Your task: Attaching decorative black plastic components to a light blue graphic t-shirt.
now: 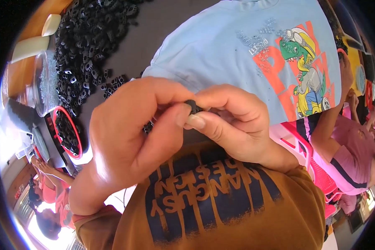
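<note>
"One red-rimmed bowl point(74, 156) is holding black bits on the left. Next?"

"A heap of black parts point(89, 46) is spreading over the dark table point(150, 29)."

"Left hand point(133, 121)?"

"Its thumb and forefinger are pinching a small black piece point(193, 106) (mostly covered, so its shape is not showing clearly)."

"Where is that piece sitting?"

"Between both hands' fingertips; the right hand point(239, 123) is gripping it from the other side."

"Further right?"

"A light blue garment point(212, 50) is lying beyond the hands, its dinosaur print point(306, 71) facing up."
</note>
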Motion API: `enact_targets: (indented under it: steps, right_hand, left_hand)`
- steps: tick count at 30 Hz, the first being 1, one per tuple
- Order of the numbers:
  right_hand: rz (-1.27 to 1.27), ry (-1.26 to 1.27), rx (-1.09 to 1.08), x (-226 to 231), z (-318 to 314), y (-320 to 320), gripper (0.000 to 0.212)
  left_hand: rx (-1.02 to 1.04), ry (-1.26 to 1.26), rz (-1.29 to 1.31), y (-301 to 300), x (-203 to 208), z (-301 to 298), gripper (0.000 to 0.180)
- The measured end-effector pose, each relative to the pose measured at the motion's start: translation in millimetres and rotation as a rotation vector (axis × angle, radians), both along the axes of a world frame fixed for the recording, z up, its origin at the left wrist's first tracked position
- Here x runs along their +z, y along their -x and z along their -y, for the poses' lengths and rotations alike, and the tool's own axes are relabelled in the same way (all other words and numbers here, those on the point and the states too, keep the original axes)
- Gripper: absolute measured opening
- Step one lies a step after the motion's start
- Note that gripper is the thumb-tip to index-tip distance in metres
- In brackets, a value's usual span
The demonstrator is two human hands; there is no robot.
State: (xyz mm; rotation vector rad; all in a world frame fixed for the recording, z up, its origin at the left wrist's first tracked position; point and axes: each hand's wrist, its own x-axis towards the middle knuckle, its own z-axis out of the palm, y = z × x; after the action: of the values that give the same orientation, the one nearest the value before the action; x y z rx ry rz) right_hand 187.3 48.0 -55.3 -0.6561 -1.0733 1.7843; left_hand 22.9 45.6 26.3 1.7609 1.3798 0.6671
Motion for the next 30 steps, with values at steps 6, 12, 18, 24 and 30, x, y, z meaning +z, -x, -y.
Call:
enact_targets:
  steps: [6, 12, 18, 24, 30]
  right_hand:
    - [0.051, -0.135, 0.163, 0, -8, -10, 0.019]
    - [0.052, -0.17, 0.183, -2, -9, -10, 0.021]
    - [0.059, -0.096, -0.024, -3, -2, 2, 0.01]
    - [0.11, -0.185, 0.192, -1, -10, -9, 0.023]
    - [0.093, -0.141, 0.083, -1, -4, 0, 0.018]
  left_hand:
    - [0.327, 0.43, 0.316, -5, 5, -1, 0.02]
    - [0.189, 0.298, 0.198, 2, -2, 1, 0.014]
    - [-0.102, -0.045, 0.005, 11, -7, -8, 0.016]
    - [0.232, 0.27, 0.067, 4, 16, 0, 0.016]
    - [0.12, 0.238, 0.207, 15, 1, -1, 0.016]
